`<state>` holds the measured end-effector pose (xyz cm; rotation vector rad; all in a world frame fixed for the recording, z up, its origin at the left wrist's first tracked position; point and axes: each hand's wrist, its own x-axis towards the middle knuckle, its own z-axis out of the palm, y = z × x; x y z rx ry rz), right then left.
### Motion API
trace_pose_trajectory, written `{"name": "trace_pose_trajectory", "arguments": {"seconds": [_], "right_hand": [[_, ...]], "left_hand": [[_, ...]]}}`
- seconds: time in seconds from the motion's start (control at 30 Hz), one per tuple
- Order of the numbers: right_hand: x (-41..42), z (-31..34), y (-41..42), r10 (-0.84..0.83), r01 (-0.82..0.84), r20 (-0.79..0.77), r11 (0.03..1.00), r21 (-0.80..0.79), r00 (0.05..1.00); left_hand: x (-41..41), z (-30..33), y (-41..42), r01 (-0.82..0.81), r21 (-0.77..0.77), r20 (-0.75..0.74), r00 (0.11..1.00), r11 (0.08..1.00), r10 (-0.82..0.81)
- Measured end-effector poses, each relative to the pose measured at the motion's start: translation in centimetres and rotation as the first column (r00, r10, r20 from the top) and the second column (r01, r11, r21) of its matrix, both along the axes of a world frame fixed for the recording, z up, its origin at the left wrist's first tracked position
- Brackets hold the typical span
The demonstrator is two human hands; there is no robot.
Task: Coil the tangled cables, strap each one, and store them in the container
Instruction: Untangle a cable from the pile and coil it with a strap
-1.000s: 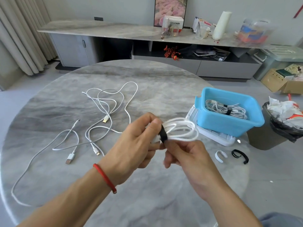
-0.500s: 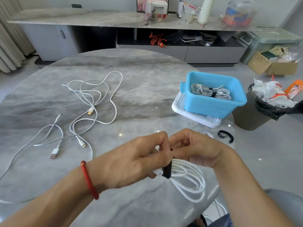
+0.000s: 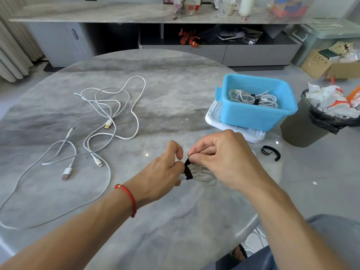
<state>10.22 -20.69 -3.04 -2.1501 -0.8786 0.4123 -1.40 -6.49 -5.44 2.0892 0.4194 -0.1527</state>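
Over the marble table (image 3: pixel 175 98), coiled cable (image 3: pixel 204 175) now lowered; right hand (image 3: pixel 224 160) pinches the black strap (image 3: pixel 188 169), left hand (image 3: pixel 165 172) grips the bundle — strapping nearly closed, blue container (image 3: pixel 257 115) next.

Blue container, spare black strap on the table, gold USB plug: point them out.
blue container (image 3: pixel 251 116): head view, on its front wall.
spare black strap (image 3: pixel 269 152): head view, on the curved band, right of the hands.
gold USB plug (image 3: pixel 107 125): head view, on the metal connector of a loose cable.
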Motion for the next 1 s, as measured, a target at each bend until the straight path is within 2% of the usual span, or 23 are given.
{"name": "trace_pose_trajectory", "arguments": {"seconds": [0.13,0.27,0.43,0.63,0.77,0.83,0.9,1.0], "right_hand": [[-1.2,-0.4,-0.1,-0.027,0.021,0.111,0.998,0.055,0.993],[-2.1,-0.9,0.0,0.026,-0.051,0.254,0.994,0.091,0.967],[-2.5,-2.1,0.2,0.041,-0.114,0.41,0.982,0.154,0.911],[-0.8,-2.1,0.3,-0.018,-0.16,0.45,0.922,0.353,0.893],[1.6,-1.2,-0.7,0.047,-0.152,0.292,0.924,0.349,0.955],[2.5,-0.2,-1.6,0.083,-0.175,0.316,0.945,0.276,0.945],[3.0,0.9,-2.4,0.127,-0.193,0.292,0.958,0.21,0.948],[3.8,2.7,-4.5,0.159,-0.17,0.324,0.986,0.004,0.933]], "left_hand": [[0.8,-0.4,-0.4,-0.228,-0.271,-0.051,0.974,0.935,0.223],[1.4,-0.3,0.0,-0.399,-0.408,-0.121,0.915,0.821,0.384],[2.0,0.3,0.0,-0.489,-0.512,-0.178,0.865,0.706,0.47],[4.4,2.2,0.5,-0.475,-0.637,-0.184,0.858,0.607,0.479],[5.4,2.9,-0.1,-0.402,-0.638,-0.159,0.904,0.657,0.398],[5.7,3.2,-0.7,-0.342,-0.636,-0.149,0.934,0.692,0.325],[5.9,3.7,-1.0,-0.27,-0.573,-0.123,0.962,0.773,0.245],[6.8,4.8,-1.6,-0.113,-0.497,-0.102,0.992,0.861,0.071]]}}
